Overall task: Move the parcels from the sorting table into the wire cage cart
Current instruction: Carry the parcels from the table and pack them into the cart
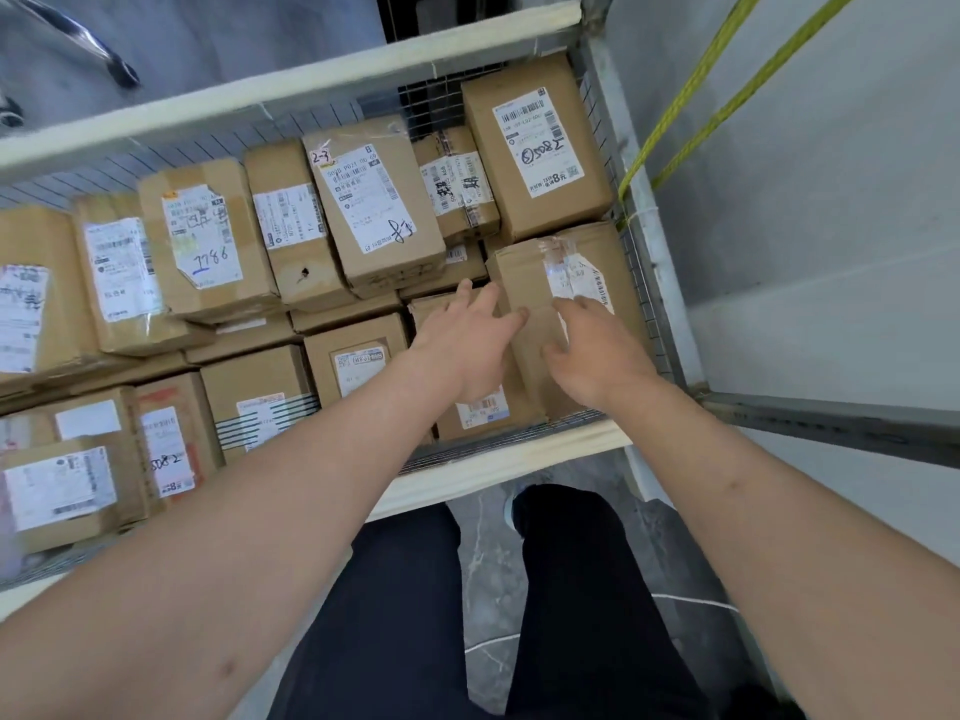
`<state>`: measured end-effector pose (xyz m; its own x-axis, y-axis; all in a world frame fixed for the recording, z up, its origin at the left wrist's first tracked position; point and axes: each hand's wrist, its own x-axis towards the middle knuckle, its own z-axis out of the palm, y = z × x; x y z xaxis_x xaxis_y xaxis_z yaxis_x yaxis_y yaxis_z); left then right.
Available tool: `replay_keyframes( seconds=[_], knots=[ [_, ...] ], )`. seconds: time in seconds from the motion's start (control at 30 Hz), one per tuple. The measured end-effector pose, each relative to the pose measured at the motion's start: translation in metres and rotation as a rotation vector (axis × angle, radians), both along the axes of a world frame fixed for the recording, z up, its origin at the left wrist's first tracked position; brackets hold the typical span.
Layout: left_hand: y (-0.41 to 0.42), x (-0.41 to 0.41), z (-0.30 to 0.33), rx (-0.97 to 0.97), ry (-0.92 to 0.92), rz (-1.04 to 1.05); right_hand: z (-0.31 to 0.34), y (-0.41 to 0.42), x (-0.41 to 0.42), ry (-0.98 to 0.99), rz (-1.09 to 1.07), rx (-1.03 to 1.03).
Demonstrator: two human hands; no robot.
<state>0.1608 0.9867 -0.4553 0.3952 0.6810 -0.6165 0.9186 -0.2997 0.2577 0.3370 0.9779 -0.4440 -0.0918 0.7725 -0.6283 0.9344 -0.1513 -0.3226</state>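
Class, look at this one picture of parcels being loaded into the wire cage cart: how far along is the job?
Done: many cardboard parcels already lie packed in the wire cage cart. In hand: the left hand and right hand, fingers spread, are at a parcel with a torn label in the cart's near right corner; it appears just set down. Left: cannot tell, the sorting table is out of view.
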Motion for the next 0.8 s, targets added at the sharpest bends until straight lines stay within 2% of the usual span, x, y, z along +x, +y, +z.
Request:
replay_keyframes(
  seconds=[0.13, 0.43, 0.6, 0.8],
  knots=[
    [0.002, -0.017, 0.048, 0.041, -0.036, 0.005, 0.049, -0.005, -0.019, -0.008, 0.017, 0.074],
    [0.005, -0.053, 0.171, 0.222, -0.087, -0.178, 0.179, -0.032, -0.049, -0.092, -0.017, 0.224],
    [0.003, -0.057, 0.249, 0.361, -0.135, -0.298, 0.262, -0.048, -0.06, -0.148, -0.064, 0.321],
    [-0.002, -0.05, 0.336, 0.461, -0.172, -0.327, 0.344, -0.065, -0.057, -0.197, -0.087, 0.438]
  ],
)
